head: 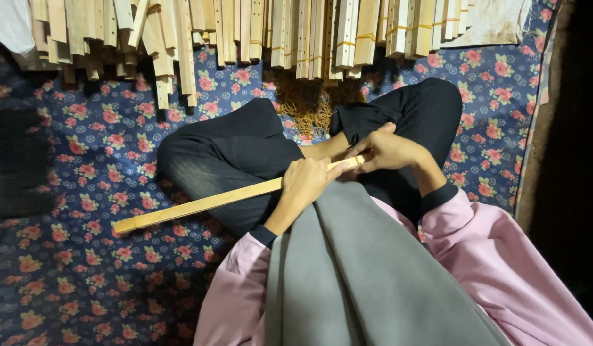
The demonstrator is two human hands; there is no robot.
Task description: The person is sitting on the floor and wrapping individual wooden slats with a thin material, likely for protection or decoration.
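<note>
Your left hand (307, 182) is wrapped in a fist around the slat (206, 203), just short of its right end, and your right hand (389, 152) pinches that end between thumb and fingers. The slat lies across your lap, its far end sticking out left over the floral mat (91, 160). By the look of it, you are working on the slat's tip; keep the fist firm so the long end does not swing. The slat is flat, pale, smooth wood. Beyond your knees lies a heap of tan rubber bands (309, 102), then the stacked slats (245, 32), some banded.
</note>
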